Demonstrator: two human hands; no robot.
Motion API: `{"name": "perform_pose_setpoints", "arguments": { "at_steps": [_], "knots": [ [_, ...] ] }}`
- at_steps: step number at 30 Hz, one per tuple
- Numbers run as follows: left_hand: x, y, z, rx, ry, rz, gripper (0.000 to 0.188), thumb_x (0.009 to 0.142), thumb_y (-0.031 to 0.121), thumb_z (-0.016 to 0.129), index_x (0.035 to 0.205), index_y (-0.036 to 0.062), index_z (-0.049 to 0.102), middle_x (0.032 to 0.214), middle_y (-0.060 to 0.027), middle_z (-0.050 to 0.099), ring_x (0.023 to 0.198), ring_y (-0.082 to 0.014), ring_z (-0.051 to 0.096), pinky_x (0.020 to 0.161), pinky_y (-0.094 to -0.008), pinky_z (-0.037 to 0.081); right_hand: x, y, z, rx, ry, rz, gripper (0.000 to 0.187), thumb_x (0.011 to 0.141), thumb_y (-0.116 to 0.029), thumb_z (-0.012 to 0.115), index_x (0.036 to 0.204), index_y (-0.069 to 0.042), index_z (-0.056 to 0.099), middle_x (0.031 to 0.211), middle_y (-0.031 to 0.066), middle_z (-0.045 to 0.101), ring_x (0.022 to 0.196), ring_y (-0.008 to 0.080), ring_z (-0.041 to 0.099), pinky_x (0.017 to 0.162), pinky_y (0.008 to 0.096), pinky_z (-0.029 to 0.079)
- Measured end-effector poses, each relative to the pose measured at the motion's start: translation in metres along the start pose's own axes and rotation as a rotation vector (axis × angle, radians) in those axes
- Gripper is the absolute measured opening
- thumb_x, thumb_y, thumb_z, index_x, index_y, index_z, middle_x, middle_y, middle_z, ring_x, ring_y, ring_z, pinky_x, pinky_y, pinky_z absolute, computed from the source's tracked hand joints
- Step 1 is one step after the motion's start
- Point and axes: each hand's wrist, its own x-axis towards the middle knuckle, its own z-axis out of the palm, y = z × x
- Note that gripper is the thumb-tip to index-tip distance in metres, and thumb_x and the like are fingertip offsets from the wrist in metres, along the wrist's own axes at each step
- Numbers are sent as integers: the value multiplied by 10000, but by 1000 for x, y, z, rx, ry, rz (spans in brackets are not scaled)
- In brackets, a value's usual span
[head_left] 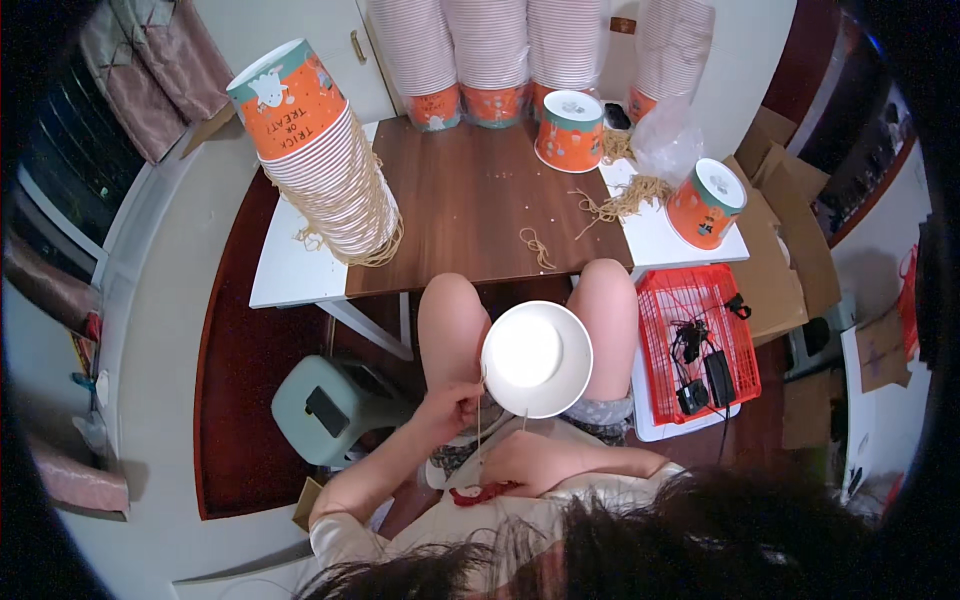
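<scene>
A paper bucket sits between my thighs, its white inside facing up. Close to the left side of its rim, my left hand is closed in a pinch on a thin tan cord. The cord runs down from there to the fingers of my right hand, which are closed around it below the bucket. Another short piece of cord shows between the bucket's near rim and my right hand. Part of the right hand's grip is hidden from view. Below it lies a red patch against my light shirt.
Ahead stands a brown and white table. A tilted stack of orange buckets with cords rises at left; bagged stacks line the back. Upturned buckets and loose cords lie right, above a red basket. A stool is left.
</scene>
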Motion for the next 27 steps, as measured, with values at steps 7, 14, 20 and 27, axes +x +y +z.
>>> {"name": "perform_pose_setpoints", "arguments": {
  "at_steps": [7, 14, 20, 27],
  "knots": [
    [9, 20, 11, 85, -7, 21, 188, 796, 158, 572, 636, 106, 490, 571, 47, 382, 494, -67, 340, 437, -209, 260, 13, -24, -19, -27, -93, -137, 120, 706, -154, 555, 734, -40, 528, 634, 93, 508, 612, 276, 528, 519, 382, 412],
    [16, 27, 11, 164, 43, -1, 183, 798, 151, 570, 639, 96, 497, 574, 45, 399, 485, -58, 344, 411, -201, 245, 17, -28, -23, 54, -93, -228, 106, 744, -155, 566, 749, -52, 541, 661, 78, 534, 610, 272, 529, 520, 365, 421],
    [9, 26, 7, 348, 63, 101, 180, 811, 196, 573, 683, 74, 537, 605, 33, 453, 508, -55, 395, 426, -185, 276, 18, -41, -67, 304, 114, 61, 88, 771, -87, 518, 756, -21, 574, 696, 108, 580, 621, 240, 568, 553, 312, 439],
    [7, 26, -8, 1459, 378, 1003, 186, 764, 243, 611, 830, 73, 578, 719, -57, 590, 616, -224, 580, 550, -312, 458, 26, -31, -120, 340, 390, 170, 112, 801, -24, 480, 760, 16, 576, 709, 38, 602, 677, 99, 559, 630, 228, 444]
  ]
}}
